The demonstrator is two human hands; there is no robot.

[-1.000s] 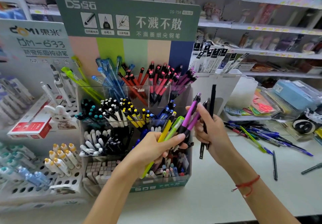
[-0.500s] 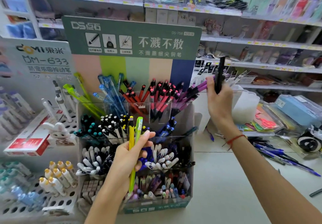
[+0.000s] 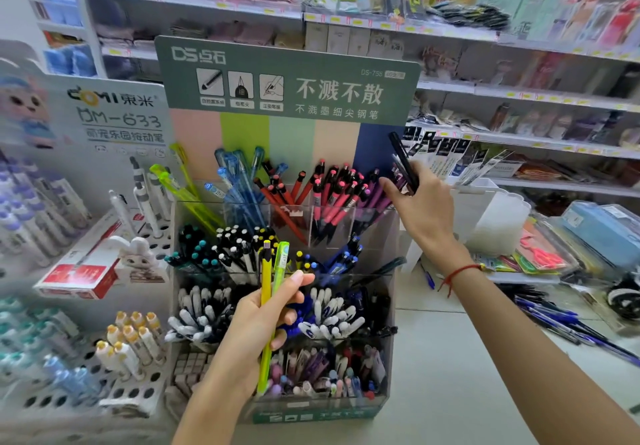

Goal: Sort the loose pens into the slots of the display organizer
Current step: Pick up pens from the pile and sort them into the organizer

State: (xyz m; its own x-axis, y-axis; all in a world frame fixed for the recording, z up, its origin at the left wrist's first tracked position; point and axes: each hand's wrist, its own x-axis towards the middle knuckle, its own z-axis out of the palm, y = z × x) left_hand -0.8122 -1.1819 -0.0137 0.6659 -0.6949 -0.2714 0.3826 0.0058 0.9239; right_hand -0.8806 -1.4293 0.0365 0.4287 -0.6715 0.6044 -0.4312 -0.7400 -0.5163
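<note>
With black pens [image 3: 403,162] gripped by the right hand [image 3: 420,209] at the purple slot [image 3: 375,216] and yellow and green pens [image 3: 273,292] by the left hand [image 3: 256,334], colours were liable to be misfiled.

1. Grey-green header card [image 3: 287,79] on the display organizer [image 3: 389,309], printed in white lettering; below it 5 vertical stripes: pink, lime, pale green, peach, navy.
2. Along the organizer's back edge: translucent lime pens [image 3: 180,185], clear blue pens [image 3: 239,181], red pens [image 3: 280,199], pink-and-black pens [image 3: 332,195], purple pens [image 3: 377,199].
3. Yellow pen [image 3: 266,309] and lime green pen [image 3: 281,264] in the left hand [image 3: 256,334].
4. Black pen [image 3: 403,162] in the right hand [image 3: 422,209]; red string bracelet [image 3: 457,273] on that wrist.
5. Blue pens [image 3: 554,320] loose near the white counter [image 3: 450,375] right edge.
6. Red-and-white box [image 3: 78,271] near the counter's left edge.
</note>
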